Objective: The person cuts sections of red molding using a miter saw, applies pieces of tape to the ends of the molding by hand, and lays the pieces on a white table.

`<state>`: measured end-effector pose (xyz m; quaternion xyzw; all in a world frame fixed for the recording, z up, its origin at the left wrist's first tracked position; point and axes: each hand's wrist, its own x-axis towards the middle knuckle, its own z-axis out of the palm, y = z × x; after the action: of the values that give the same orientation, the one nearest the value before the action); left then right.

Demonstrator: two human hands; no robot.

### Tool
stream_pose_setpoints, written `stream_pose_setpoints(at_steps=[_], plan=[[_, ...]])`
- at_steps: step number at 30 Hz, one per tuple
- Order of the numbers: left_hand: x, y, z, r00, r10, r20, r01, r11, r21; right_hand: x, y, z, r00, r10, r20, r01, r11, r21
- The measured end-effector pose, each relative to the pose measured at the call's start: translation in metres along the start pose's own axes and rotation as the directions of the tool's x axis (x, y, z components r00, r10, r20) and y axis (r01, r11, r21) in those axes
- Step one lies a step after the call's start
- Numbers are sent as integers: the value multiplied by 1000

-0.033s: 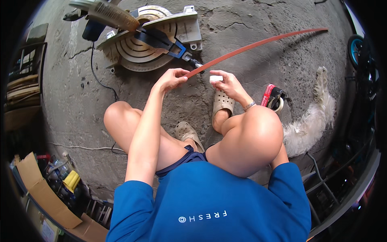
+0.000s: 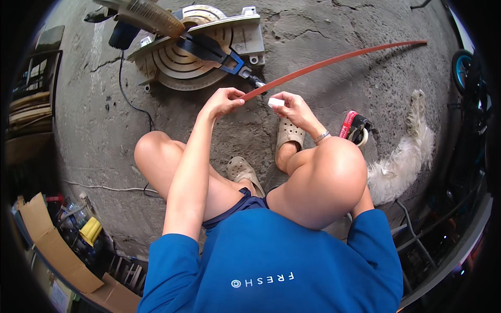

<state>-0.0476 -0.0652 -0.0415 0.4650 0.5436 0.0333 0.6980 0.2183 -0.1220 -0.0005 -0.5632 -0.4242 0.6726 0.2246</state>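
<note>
My left hand [image 2: 225, 103] grips the near end of a long, thin reddish-brown strip [image 2: 334, 57] between thumb and fingers. From there the strip runs off to the far right, curved in this wide view, its far end low over the concrete. Just right of that held end, my right hand [image 2: 292, 108] pinches a small white block [image 2: 276, 102], its exact kind unclear. A narrow gap separates the block from the strip. Beyond my left hand stands a miter saw [image 2: 193, 57] with a round slotted base and a blue-and-black arm.
Right of my knee, a red and black object [image 2: 354, 125] lies on the rough concrete floor with a roll of tape [image 2: 361, 137]. A white furry animal [image 2: 404, 161] lies further right. An open cardboard box [image 2: 60, 250] stands lower left. The saw's black cord [image 2: 121, 88] trails along the floor.
The white block in my right hand has shifted slightly left and tilted, nearer the strip. My left hand keeps its hold on the strip, almost in place.
</note>
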Motion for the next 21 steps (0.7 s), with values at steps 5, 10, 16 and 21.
stream_pose_setpoints(at_steps=[5, 10, 16, 21], plan=[[-18, -12, 2, 997, 15, -81, -35, 965, -261, 28, 6, 26, 995, 30, 95, -29, 999, -13], [-38, -20, 3, 957, 161, -242, -249, 883, -397, 48, 1, 42, 998, -42, 49, 49, 986, -161], [-38, -39, 26, 888, 161, -430, -387, 767, -512, 49, -35, 61, 996, -87, -36, 62, 891, -450], [-45, -28, 31, 880, 190, -435, -418, 745, -520, 50, -42, 64, 999, -46, -23, 29, 875, -484]])
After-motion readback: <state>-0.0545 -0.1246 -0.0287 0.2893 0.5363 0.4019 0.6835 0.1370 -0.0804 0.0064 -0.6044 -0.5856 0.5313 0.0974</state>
